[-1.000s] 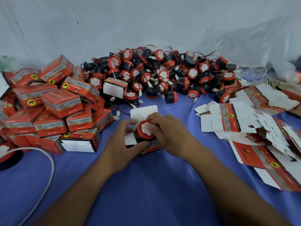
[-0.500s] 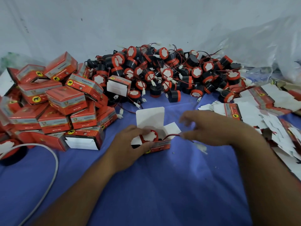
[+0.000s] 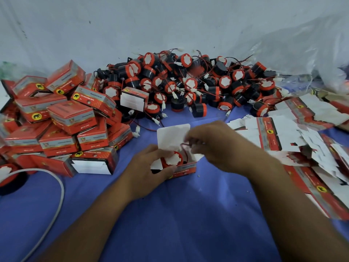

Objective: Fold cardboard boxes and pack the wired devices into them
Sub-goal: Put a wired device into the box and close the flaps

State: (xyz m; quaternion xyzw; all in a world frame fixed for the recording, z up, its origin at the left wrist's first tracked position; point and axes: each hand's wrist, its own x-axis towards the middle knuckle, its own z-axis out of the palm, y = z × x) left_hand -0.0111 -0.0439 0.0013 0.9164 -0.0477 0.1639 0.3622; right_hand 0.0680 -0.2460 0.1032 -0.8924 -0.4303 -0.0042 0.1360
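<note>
My left hand (image 3: 149, 173) grips the near-left corner of the small red cardboard box (image 3: 186, 168), steadying it on the blue-covered counter (image 3: 179, 220). The round black device with the orange cap and white sticker (image 3: 172, 160) sits inside the box, between my two hands. My right hand (image 3: 215, 146), just beyond it, pinches the thin red wire (image 3: 183, 145), though the fingertips are blurred. I would coil the wire loosely beside the device and tuck its end below the rim. Only then would I bring down the white lid flap (image 3: 172, 134), which stands open beyond my left hand, so nothing gets trapped.
</note>
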